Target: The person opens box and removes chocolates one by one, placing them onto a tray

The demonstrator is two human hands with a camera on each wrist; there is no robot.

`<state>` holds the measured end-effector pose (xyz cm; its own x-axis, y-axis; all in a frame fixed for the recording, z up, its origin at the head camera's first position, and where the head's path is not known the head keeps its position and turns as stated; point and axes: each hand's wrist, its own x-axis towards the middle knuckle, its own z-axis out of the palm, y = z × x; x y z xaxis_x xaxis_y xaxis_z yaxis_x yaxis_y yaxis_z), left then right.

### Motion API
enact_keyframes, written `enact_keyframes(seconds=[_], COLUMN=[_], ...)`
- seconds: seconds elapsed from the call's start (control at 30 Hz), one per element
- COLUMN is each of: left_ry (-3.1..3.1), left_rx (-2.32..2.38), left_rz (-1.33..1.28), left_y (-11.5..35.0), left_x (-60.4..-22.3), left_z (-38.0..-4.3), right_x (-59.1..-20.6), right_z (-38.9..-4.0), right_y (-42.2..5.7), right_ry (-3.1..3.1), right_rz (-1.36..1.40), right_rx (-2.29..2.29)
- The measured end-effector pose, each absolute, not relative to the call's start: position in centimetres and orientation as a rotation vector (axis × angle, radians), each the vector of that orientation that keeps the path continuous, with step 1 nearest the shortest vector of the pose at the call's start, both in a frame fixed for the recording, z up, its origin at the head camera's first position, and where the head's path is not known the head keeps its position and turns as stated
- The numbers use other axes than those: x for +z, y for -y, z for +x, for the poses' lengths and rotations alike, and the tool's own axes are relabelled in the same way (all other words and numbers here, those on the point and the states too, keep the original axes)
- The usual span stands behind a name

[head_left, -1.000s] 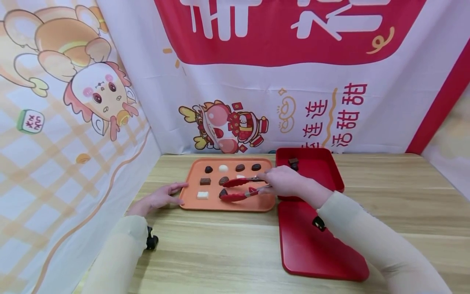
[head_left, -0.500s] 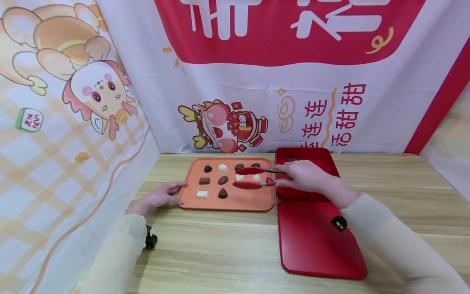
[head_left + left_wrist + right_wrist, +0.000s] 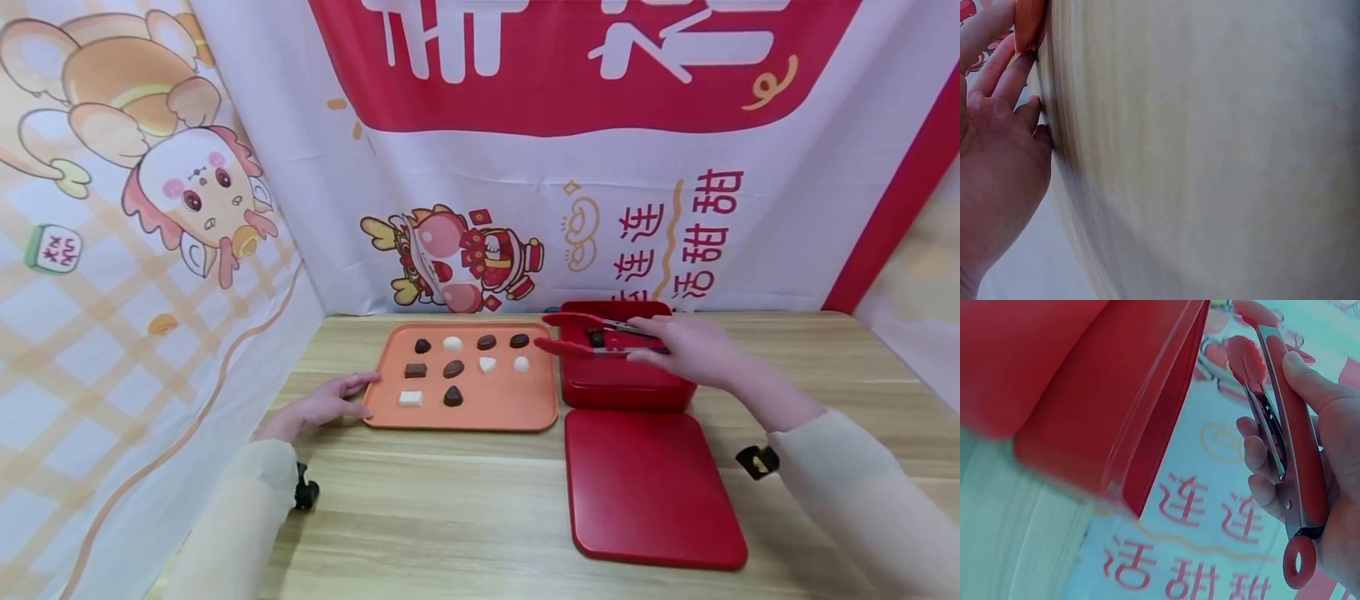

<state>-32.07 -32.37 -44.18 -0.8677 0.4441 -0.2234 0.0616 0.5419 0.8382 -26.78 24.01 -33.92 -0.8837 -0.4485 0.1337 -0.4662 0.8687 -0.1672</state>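
Observation:
My right hand (image 3: 693, 350) grips a pair of red-tipped metal tongs (image 3: 562, 347) over the red box (image 3: 626, 393). The tips of the tongs (image 3: 1300, 444) stand apart, with nothing between them. Inside the box, a dark chocolate (image 3: 597, 337) shows past the tongs. My left hand (image 3: 333, 400) rests at the left edge of the orange tray (image 3: 517, 410), its fingers extended and touching the rim in the left wrist view. Rows of chocolates lie on the tray, among them a dark pointed one (image 3: 452, 397), a white block (image 3: 411, 398) and a brown oval (image 3: 453, 368).
The red lid (image 3: 652, 492) lies flat on the wooden table (image 3: 450, 517), in front of the box. A printed cloth (image 3: 465, 167) hangs behind, and another patterned cloth (image 3: 150, 350) borders the left side.
My right hand has carried the tongs rightward from around the dark pointed chocolate to above the red box; that chocolate stays on the tray. My left hand keeps its place at the tray's edge.

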Motion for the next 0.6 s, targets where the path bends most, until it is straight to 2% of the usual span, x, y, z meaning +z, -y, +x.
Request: enact_keyframes(seconds=[0.3, 0.6], left_ry=[-2.377, -2.378], left_rx=[1.262, 1.264], left_rz=[0.416, 0.406], left_y=[32.3, 32.2], left_x=[-43.8, -43.8], left_z=[-31.8, -31.8], right_x=[-33.9, -35.3], right_z=[-25.8, -26.3], right_y=[-27.1, -28.8], right_ry=[2.927, 2.883], right_rz=[0.7, 0.728], right_rx=[0.212, 0.121])
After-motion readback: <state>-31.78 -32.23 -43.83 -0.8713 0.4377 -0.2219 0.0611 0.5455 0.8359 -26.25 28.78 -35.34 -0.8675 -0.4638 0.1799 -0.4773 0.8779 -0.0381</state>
